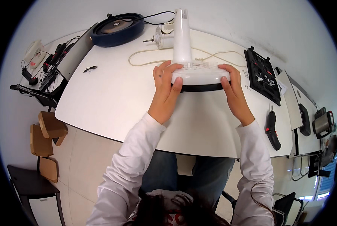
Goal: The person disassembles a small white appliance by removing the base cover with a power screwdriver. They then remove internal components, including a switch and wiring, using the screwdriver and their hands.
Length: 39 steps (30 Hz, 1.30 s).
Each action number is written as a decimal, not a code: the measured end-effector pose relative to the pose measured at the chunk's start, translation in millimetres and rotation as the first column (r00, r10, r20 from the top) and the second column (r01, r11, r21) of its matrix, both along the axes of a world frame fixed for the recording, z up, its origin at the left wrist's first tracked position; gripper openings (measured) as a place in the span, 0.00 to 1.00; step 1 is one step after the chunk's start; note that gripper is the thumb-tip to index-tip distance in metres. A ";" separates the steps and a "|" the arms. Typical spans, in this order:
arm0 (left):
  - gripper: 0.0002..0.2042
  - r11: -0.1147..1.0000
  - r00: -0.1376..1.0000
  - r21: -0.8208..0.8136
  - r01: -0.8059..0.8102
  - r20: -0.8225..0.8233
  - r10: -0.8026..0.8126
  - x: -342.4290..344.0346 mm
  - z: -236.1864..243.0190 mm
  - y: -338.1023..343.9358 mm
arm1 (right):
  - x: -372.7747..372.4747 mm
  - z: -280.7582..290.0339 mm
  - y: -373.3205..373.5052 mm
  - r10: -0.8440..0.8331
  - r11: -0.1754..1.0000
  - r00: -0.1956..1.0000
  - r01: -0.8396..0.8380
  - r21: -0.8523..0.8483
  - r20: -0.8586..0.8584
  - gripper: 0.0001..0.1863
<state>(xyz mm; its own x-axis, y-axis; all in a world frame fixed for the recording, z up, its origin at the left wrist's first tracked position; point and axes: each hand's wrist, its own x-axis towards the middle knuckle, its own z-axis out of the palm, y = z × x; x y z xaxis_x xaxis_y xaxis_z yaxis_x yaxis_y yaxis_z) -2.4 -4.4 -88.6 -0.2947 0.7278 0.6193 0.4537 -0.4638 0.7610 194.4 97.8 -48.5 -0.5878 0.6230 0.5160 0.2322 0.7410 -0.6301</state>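
You have both hands closed on the white base (200, 77) of a pedestal with an upright column (181, 37), over the middle of the white table (100, 94). Your left hand (164, 88) grips its left end and your right hand (233, 90) its right end, thumbs on the near side (whether the base touches the tabletop, you cannot tell from here). Just left of the column lies a white motor unit (164, 41) with a metal shaft, and a pale cord (133, 53) loops around on both sides. At the far left sits a dark blue round part (132, 34). To your right are small loose screws (246, 74), an open black tool case (257, 67) and, nearer you, a black power screwdriver (271, 126).
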 end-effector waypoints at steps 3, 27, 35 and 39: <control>0.18 1.000 0.993 0.015 -0.008 -0.119 0.010 -4.9 -9.2 1.9 | 5.6 -6.0 1.8 0.012 0.997 1.000 -0.014 0.082 0.024 0.20; 0.29 0.985 0.891 -0.162 0.050 -0.439 -0.118 -22.3 -28.9 -32.1 | 29.2 -62.3 -12.4 0.108 0.986 0.984 -0.124 0.113 0.140 0.32; 0.35 0.980 0.789 -0.195 -0.048 -0.609 -0.083 -19.7 -42.6 -37.9 | 35.2 -75.8 -22.5 0.105 0.989 0.970 -0.124 0.076 0.220 0.38; 0.36 0.970 0.793 -0.239 -0.035 -0.598 -0.119 -18.2 -42.4 -37.4 | 35.7 -78.5 -22.5 0.111 0.991 0.973 -0.124 0.053 0.201 0.37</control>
<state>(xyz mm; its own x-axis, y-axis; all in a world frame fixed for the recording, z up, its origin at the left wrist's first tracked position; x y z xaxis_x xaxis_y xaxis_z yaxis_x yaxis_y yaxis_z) -20.6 -41.8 -131.0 0.1178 0.8716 0.4759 0.8388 -0.3438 0.4220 230.1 75.3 -127.0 -0.7495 0.5124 0.4192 0.2558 0.8082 -0.5304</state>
